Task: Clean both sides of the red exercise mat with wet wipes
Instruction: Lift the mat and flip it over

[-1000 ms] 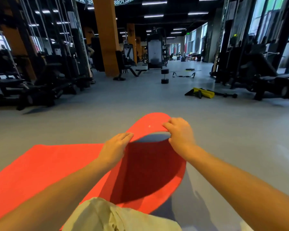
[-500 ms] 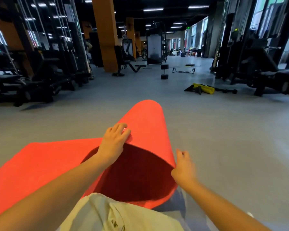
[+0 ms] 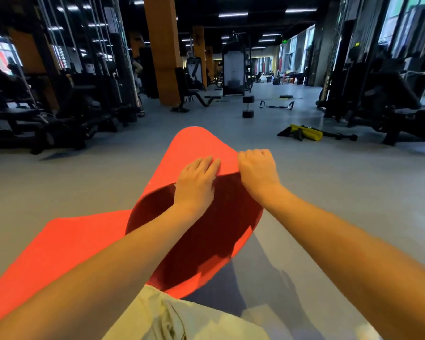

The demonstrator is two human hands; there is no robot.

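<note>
The red exercise mat (image 3: pixel 66 244) lies on the grey floor in front of me, its left part flat. Its right end is lifted and curled over into an arch, with the shadowed inner face toward me. My left hand (image 3: pixel 196 180) grips the raised edge of the mat, fingers laid over the top. My right hand (image 3: pixel 258 170) is closed on the same edge just to the right. The two hands sit side by side, nearly touching. No wet wipe is visible.
Grey gym floor (image 3: pixel 341 192) spreads all around. A yellow and black item (image 3: pixel 304 134) lies ahead right, an upright dumbbell (image 3: pixel 247 106) farther back. Weight machines (image 3: pixel 59 114) line the left, more machines (image 3: pixel 390 101) the right. An orange pillar (image 3: pixel 163 50) stands ahead. My light shorts (image 3: pixel 182 317) fill the bottom.
My right hand let go of the mat edge, dropped to the lower right corner, then came back up and closed on the top edge beside my left hand. The curl stands higher.
</note>
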